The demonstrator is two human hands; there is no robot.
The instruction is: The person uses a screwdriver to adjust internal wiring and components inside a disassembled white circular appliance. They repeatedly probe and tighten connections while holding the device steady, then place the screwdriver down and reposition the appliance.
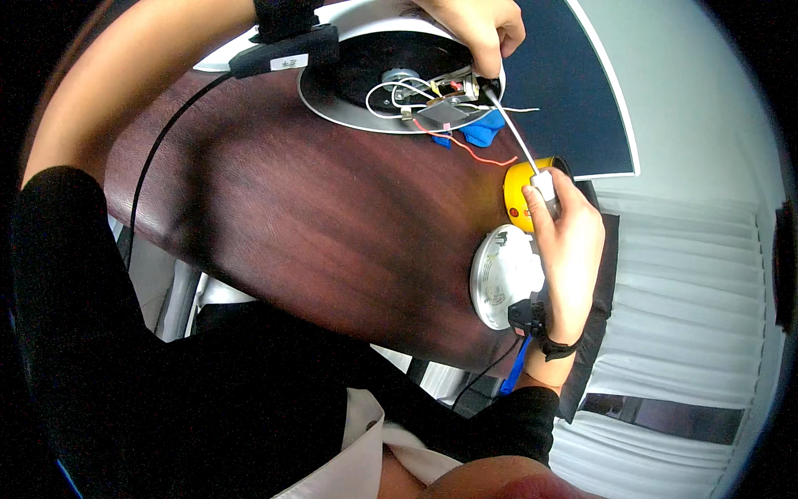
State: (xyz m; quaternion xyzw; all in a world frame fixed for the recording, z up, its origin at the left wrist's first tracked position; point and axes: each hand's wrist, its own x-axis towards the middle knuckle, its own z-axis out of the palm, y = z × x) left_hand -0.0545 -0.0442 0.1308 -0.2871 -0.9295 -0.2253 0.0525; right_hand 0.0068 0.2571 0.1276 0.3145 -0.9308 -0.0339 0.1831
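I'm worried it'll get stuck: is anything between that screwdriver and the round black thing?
Nothing visible blocks the screwdriver; its tip seems to reach the round black thing. A white wire lies near the shaft, maybe touching.

Open tabletop [332, 224], jutting orange wire [475, 155], yellow cylinder [516, 195]

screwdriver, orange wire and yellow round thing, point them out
Screwdriver [519, 141], head view, middle of the shaft
Orange wire [467, 147], head view, midway along it
Yellow round thing [516, 190], head view, its outer side
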